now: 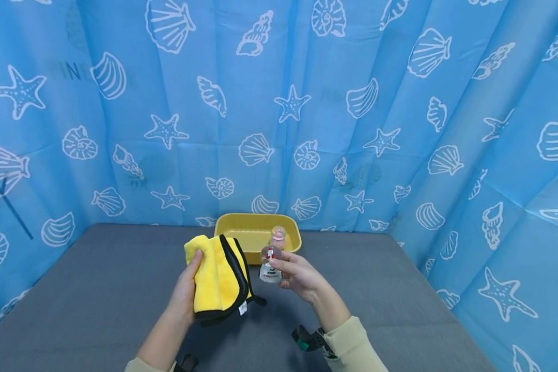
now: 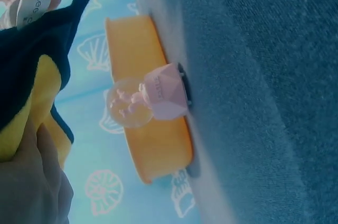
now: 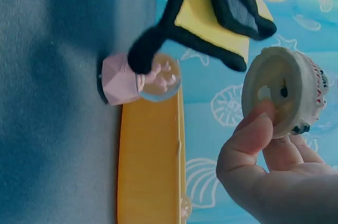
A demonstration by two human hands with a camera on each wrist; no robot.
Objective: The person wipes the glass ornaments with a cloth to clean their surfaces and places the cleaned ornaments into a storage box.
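Note:
My left hand grips a folded yellow cloth with black edging and a small white tag. Beside it, my right hand holds a snow globe by its white base, a red-and-white figure showing inside the dome. In the right wrist view, the underside of that base faces the camera, thumb at its rim. A second snow globe, with a pink faceted base, stands on the table before the yellow bin; the cloth hides it in the head view. Another pinkish globe sits inside the bin's right part.
The yellow bin stands at the back of the grey table, close to a blue curtain printed with white shells and starfish. A black strap is on the right wrist.

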